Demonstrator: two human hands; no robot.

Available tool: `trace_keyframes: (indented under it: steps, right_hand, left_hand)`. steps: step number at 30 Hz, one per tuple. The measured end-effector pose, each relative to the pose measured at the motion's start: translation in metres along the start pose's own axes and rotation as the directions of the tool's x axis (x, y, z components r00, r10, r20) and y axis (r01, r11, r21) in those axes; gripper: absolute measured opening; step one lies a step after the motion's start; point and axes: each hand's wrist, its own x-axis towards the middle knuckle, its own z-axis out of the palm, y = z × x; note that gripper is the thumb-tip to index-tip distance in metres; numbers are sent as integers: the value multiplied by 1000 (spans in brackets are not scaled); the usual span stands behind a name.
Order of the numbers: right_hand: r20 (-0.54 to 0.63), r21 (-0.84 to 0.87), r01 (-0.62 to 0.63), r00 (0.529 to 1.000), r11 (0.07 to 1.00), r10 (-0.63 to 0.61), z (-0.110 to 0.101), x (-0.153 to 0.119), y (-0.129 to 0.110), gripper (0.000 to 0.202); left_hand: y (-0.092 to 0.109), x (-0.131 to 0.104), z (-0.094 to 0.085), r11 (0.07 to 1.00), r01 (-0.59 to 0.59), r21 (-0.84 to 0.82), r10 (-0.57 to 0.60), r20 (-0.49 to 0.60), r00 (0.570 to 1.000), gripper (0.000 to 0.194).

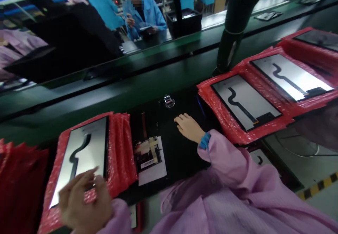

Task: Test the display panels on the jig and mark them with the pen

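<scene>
My left hand (83, 199) is over the lower end of a display panel (91, 149) with a dark curved flex cable, which lies on a stack of red bubble-wrap bags (120, 156). Its fingers are bent, with a gap between thumb and forefinger; the hand is blurred, and whether it touches the panel I cannot tell. My right hand (188, 127) rests on the black work surface, fingers loosely stretched, nothing in it. Between the hands, a small circuit assembly with a brown ribbon (149, 153) lies on a white sheet (153, 177). Just beyond the right hand is a small clear and metal piece (169, 101).
To the right, more display panels (245, 102) (293, 75) lie on red bubble wrap (287, 117). More red bags (21, 177) are at far left. A dark green post (232, 33) rises behind. Across the bench, a person in blue (145, 12) holds a flat object near a black bin (185, 20).
</scene>
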Motion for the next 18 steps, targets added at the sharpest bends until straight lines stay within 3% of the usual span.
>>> trace_keyframes:
  steps: [1, 2, 3, 5, 6, 8, 9, 10, 14, 18]
  right_hand:
    - [-46, -30, -18, 999, 999, 16, -2, -16, -4, 28]
    - [-100, -55, -43, 994, 998, 37, -5, -33, -7, 35]
    - [-163, -75, -83, 984, 994, 70, -8, -51, -9, 42]
    - [-317, -102, -210, 933, 972, 168, -15, -89, -10, 47]
    - [-435, -111, -310, 869, 944, 234, -19, -106, -9, 45]
    - [-663, -110, -499, 681, 859, 311, -29, -136, -1, 39]
    - [-728, -101, -553, 608, 827, 317, -35, -147, 4, 36]
    - [-764, -95, -580, 563, 809, 314, -41, -157, 10, 33]
    - [-786, -61, -553, 539, 831, 301, -62, -177, 26, 17]
    - [-803, -37, -484, 536, 874, 262, -63, -182, 18, 23]
  left_hand:
    - [17, -8, 16, 992, -120, -48, 119, -28, 993, 28]
    - [34, -15, 32, 973, -181, -143, 185, 15, 983, 26]
    - [51, -23, 48, 947, -203, -247, 225, 64, 972, 24]
    - [82, -37, 78, 895, -115, -430, 223, 209, 952, 16]
    - [96, -44, 91, 858, -29, -514, 210, 297, 931, 12]
    - [121, -56, 111, 767, 188, -614, 178, 484, 857, 16]
    - [133, -61, 119, 711, 301, -636, 166, 567, 807, 19]
    - [143, -65, 125, 651, 407, -640, 160, 641, 751, 21]
    - [181, -73, 145, 407, 716, -567, 203, 821, 534, 36]
    - [215, -72, 160, 150, 900, -409, 267, 893, 361, 57]
